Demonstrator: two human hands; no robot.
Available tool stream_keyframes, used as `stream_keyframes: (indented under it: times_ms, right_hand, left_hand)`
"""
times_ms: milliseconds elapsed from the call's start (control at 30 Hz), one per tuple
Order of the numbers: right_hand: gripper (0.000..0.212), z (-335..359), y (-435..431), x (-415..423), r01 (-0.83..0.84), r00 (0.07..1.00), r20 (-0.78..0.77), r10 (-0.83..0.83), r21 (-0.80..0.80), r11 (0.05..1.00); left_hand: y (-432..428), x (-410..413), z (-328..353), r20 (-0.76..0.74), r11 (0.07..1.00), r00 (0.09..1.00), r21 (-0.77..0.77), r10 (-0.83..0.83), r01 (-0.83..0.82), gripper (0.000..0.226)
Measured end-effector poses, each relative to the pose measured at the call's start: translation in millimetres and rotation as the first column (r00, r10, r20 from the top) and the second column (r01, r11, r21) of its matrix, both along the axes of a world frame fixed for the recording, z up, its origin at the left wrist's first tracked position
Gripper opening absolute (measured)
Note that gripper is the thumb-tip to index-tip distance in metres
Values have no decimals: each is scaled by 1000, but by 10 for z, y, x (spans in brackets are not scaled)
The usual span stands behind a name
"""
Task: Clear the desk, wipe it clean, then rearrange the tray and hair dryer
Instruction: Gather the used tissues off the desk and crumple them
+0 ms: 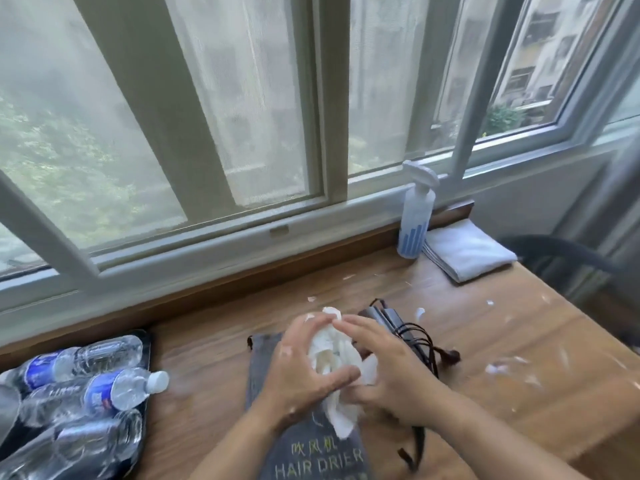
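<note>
**At lower centre of the frame, two hands clasp a wad of tissue**

Low in the middle of the frame, the left hand (298, 372) and right hand (391, 372) curl round a crumpled white tissue (329, 355), pressing it between them above a grey hair-drier bag (311, 452) on the wooden desk (207, 358). Just behind the fingers lies the hair dryer (384, 318) with its tangled cord (426, 344). At lower left, the dark tray (147, 337) holds water bottles (104, 393). Paper scraps (502, 367) dot the right side; a spray bottle (414, 220) and folded cloth (467, 251) sit at upper right

Wide sliding window (242, 116) with pale frames; hazy daylight; trees (52, 150), buildings (540, 57) outside; dark chair (554, 250) at right.
</note>
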State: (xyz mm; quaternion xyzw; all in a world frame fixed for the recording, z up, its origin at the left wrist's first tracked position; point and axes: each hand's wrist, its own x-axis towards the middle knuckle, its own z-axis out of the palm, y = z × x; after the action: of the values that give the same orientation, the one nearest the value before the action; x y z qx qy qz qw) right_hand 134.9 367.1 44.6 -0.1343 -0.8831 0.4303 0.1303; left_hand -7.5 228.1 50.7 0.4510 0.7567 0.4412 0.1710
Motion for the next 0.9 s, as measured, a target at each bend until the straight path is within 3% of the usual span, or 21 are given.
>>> stream_keyframes:
  times_ms: [467, 900]
  right_hand:
    - [80, 27, 9, 1624, 461, 883, -65, -464, -60, 885]
    - [76, 39, 1708, 3834, 628, 756, -143, -639, -119, 769]
  left_hand:
    - [736, 1198, 37, 48, 920, 919, -2, -391, 391, 79]
    - [2740, 3341, 161, -20, 832, 834, -77, -552, 549, 76]
